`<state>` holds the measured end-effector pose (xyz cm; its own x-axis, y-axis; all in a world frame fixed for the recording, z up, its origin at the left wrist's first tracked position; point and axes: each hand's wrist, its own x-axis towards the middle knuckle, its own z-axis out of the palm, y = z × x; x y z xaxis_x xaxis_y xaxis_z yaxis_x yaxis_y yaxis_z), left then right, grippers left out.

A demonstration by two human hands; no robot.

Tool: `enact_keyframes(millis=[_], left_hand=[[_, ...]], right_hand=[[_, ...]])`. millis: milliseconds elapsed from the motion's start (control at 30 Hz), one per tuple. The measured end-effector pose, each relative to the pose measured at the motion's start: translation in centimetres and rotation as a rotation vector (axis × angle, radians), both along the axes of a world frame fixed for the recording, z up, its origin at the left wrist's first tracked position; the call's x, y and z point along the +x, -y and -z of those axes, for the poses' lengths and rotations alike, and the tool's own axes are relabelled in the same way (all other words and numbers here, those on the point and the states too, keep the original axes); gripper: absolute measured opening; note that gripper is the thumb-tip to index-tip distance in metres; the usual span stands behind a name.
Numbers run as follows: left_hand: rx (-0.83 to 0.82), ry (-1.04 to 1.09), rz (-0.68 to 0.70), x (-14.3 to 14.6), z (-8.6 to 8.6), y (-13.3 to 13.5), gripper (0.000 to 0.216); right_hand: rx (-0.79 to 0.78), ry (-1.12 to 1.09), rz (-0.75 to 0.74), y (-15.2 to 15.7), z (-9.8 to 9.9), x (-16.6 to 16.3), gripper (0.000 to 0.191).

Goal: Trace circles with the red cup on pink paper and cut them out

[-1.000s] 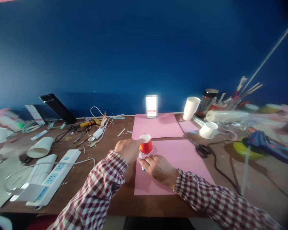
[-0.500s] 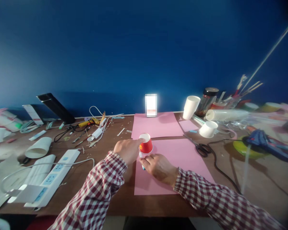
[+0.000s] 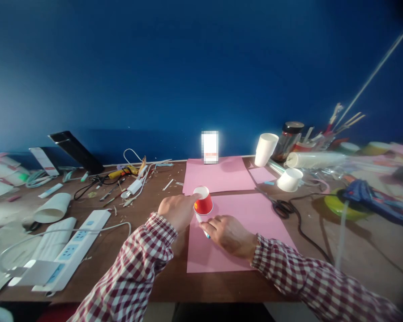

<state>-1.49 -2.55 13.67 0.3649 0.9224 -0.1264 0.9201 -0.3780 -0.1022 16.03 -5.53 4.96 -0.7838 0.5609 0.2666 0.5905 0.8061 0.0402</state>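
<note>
Brown wood for the table, littered with scraps and backed by a dark blue wall. Covered in the middle by a near pink sheet and a far pink sheet, flanked by a white power strip at left, black scissors at right. Upside down at the near sheet's far left corner: a red cup. Reaching in palm down with the left hand, one finger over the cup's upturned base; cannot tell whether closed around it. Poised lower, over the near sheet, with the right hand: back upward, thumb and fingers pinched together on a white pen just beside the cup's rim.
</note>
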Motion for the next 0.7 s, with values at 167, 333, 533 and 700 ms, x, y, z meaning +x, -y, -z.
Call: enact_keyframes(millis=[167,333,533,700], left_hand=[[-0.029,0.004,-0.020,0.1,0.0,0.0,0.046],[-0.023,0.006,-0.021,0.0,0.2,-0.1,0.047],[-0.046,0.010,-0.040,0.0,0.1,-0.2,0.049],[-0.048,0.028,-0.044,0.1,0.1,0.0,0.049]], right_hand=[[-0.046,-0.016,-0.017,-0.2,0.0,1.2,0.025],[-0.127,-0.066,-0.009,-0.3,-0.3,2.5,0.028],[-0.247,-0.120,0.006,-0.5,-1.1,4.0,0.025],[-0.279,-0.157,0.004,-1.0,-1.1,5.1,0.024]])
